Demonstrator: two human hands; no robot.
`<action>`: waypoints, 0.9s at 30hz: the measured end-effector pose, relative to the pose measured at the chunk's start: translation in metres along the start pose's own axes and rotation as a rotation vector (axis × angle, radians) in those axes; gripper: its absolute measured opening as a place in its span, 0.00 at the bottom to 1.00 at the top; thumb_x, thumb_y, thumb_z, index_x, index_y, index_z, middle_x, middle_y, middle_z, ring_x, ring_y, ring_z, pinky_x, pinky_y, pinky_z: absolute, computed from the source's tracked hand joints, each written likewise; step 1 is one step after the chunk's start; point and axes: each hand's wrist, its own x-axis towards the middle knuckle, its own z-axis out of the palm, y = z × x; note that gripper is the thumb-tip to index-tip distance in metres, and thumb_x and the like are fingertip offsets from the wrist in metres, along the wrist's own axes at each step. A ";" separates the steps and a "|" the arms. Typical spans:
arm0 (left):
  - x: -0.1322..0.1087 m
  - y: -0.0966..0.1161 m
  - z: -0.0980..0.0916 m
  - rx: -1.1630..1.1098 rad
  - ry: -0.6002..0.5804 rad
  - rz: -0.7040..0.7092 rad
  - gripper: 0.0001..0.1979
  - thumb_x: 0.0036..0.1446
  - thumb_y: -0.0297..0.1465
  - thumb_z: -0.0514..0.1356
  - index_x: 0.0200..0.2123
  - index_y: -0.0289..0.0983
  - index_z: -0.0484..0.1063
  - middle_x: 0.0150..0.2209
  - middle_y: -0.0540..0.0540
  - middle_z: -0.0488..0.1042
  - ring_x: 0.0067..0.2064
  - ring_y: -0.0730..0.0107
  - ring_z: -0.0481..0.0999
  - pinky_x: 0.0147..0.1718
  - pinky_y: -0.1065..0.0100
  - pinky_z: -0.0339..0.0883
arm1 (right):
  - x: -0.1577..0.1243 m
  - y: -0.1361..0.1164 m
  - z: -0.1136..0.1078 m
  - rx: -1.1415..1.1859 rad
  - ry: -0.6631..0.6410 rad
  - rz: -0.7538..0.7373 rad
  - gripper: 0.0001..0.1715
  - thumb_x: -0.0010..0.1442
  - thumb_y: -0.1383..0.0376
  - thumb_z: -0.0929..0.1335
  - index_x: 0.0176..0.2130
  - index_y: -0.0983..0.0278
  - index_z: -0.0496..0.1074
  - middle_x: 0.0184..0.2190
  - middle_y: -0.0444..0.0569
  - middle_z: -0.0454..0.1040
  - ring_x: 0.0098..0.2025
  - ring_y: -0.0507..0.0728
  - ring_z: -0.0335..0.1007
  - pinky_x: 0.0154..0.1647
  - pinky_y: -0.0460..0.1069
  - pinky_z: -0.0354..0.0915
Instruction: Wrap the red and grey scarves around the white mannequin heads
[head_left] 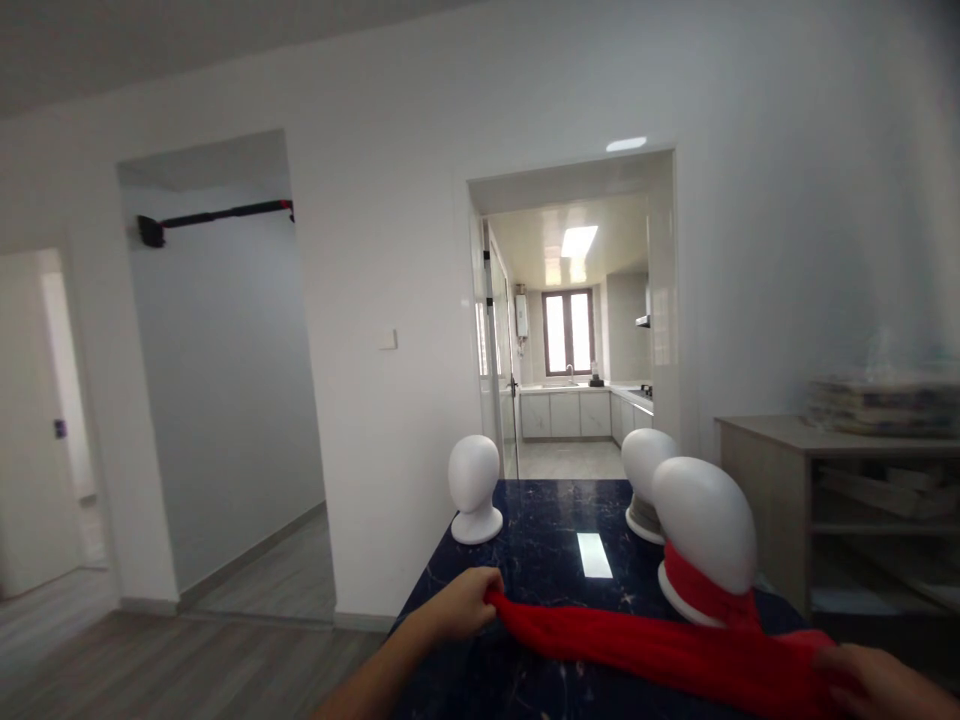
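A long red scarf stretches across the front of the picture. My left hand is closed on its left end, above the dark blue table. My right hand, somewhat blurred, grips the scarf's wide bunched part at the lower right. Red fabric also wraps round the neck of the nearest white mannequin head, which stands just beyond the scarf and leans slightly in view. Whether that wrap and the stretched length join is hard to make out near the right hand.
The glossy blue table carries another white mannequin head at its far left corner. A third head, with something grey round its neck, is partly hidden. To the right stands a shelf cabinet with a stack on top. A kitchen doorway opens beyond.
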 end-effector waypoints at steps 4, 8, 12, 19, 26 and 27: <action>-0.001 0.037 -0.014 -0.522 -0.115 0.033 0.11 0.52 0.27 0.60 0.40 0.38 0.76 0.36 0.49 0.79 0.38 0.66 0.78 0.36 0.68 0.67 | -0.018 -0.153 0.037 0.186 -0.142 -0.154 0.20 0.66 0.52 0.65 0.41 0.55 0.85 0.48 0.57 0.84 0.51 0.66 0.80 0.57 0.57 0.69; 0.006 0.076 -0.011 -0.833 -0.137 0.075 0.13 0.51 0.27 0.62 0.42 0.37 0.76 0.36 0.50 0.78 0.35 0.70 0.76 0.36 0.69 0.67 | -0.017 -0.290 0.086 0.521 -0.155 -0.213 0.30 0.61 0.54 0.73 0.60 0.58 0.76 0.61 0.54 0.78 0.62 0.65 0.73 0.64 0.56 0.64; 0.007 0.087 -0.006 -0.900 -0.114 0.059 0.14 0.51 0.29 0.66 0.43 0.38 0.73 0.36 0.52 0.76 0.34 0.73 0.73 0.32 0.72 0.64 | 0.004 -0.337 0.126 0.744 -0.135 -0.189 0.12 0.60 0.60 0.71 0.43 0.61 0.78 0.38 0.46 0.82 0.41 0.60 0.76 0.42 0.51 0.66; 0.001 0.070 -0.020 -0.588 -0.119 -0.014 0.19 0.44 0.32 0.72 0.43 0.39 0.79 0.38 0.51 0.80 0.37 0.66 0.77 0.32 0.70 0.64 | 0.050 -0.315 0.133 1.081 -0.311 -0.185 0.12 0.61 0.56 0.71 0.32 0.63 0.74 0.27 0.40 0.73 0.32 0.54 0.65 0.35 0.49 0.60; -0.001 0.069 -0.025 -0.901 -0.225 -0.040 0.12 0.48 0.36 0.73 0.34 0.34 0.82 0.31 0.49 0.80 0.31 0.70 0.74 0.34 0.68 0.65 | 0.056 -0.311 0.131 1.379 -0.398 -0.083 0.21 0.57 0.50 0.77 0.39 0.64 0.78 0.32 0.45 0.79 0.35 0.56 0.73 0.41 0.52 0.67; -0.001 0.069 -0.024 -0.989 -0.228 -0.029 0.12 0.47 0.35 0.73 0.35 0.34 0.82 0.32 0.48 0.81 0.32 0.69 0.76 0.36 0.68 0.67 | 0.055 -0.310 0.130 1.387 -0.416 -0.068 0.22 0.56 0.50 0.77 0.41 0.64 0.78 0.33 0.46 0.80 0.36 0.56 0.75 0.42 0.52 0.68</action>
